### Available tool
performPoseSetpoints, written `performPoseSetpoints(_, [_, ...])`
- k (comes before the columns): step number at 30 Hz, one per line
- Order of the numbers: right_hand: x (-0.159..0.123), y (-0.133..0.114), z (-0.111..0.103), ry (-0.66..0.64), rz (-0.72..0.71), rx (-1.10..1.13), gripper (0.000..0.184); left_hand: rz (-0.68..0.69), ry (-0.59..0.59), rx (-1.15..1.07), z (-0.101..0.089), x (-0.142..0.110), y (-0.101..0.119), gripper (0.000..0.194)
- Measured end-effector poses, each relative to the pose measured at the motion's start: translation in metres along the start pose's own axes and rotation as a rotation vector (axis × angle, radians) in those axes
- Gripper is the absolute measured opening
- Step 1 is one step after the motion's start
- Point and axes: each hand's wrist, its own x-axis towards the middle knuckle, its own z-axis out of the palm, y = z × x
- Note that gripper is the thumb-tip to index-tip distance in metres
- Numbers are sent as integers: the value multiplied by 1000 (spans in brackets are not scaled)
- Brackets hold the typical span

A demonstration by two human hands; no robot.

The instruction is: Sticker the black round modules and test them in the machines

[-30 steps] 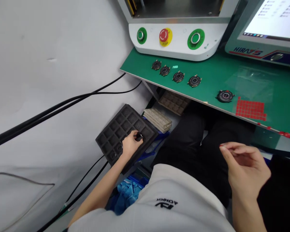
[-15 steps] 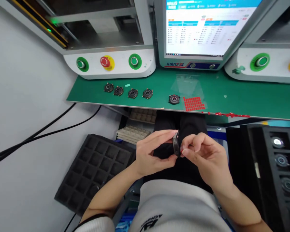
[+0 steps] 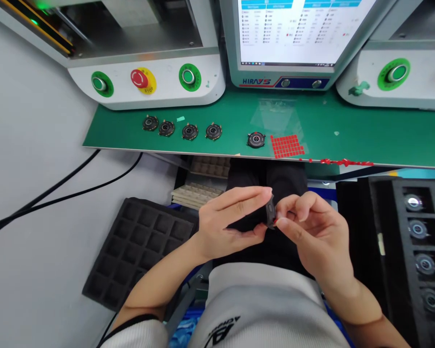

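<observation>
Over my lap, my left hand (image 3: 227, 222) and my right hand (image 3: 311, 232) meet on a small round black part (image 3: 270, 214). My left thumb and fingers pinch it edge-on; my right fingertips press on its right face. Several more such round parts (image 3: 189, 131) lie in a row on the green bench top (image 3: 348, 130), and another round part (image 3: 256, 139) sits beside a sheet of red square stickers (image 3: 286, 145). An empty black foam tray (image 3: 137, 246) lies low at my left. A black tray (image 3: 416, 241) holding round parts stands at my right.
Two white machines (image 3: 148, 77) with green buttons and a red stop button flank a monitor (image 3: 293, 38) at the back of the bench. Beige trays (image 3: 199, 193) are stacked under the bench. Black cables (image 3: 58, 193) run along the grey surface at left.
My left hand lifted a round part out of the foam tray and brought it to my lap, where my right hand joined it. My view swung right and both hands shifted slightly.
</observation>
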Motion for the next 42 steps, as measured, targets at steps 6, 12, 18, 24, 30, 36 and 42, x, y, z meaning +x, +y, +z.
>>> performPoseSetpoints(6, [1, -1, 1, 42, 17, 20, 25, 20, -12, 23, 0, 2, -1, 48])
performPoseSetpoints(12, [7, 3, -1, 38, 83, 130, 27, 54, -6, 47, -1, 5, -2, 44])
performPoseSetpoints(18, [18, 12, -2, 75, 220, 261, 37, 8, -30, -42, 2, 4, -9, 53])
performPoseSetpoints(24, [16, 16, -12, 132, 153, 264, 19, -640, -40, -890, 7, -3, -12, 49])
performPoseSetpoints(30, [13, 17, -16, 232, -13, 152, 11, -1056, 28, -1461, 17, 1, 0, 32])
performPoseSetpoints(36, [11, 23, -15, 288, -158, 43, 11, -895, 107, -1167, 31, -6, 7, 25])
performPoseSetpoints(42, [5, 25, -11, 273, -207, -13, 13, -673, 171, -1008, 37, -8, 15, 11])
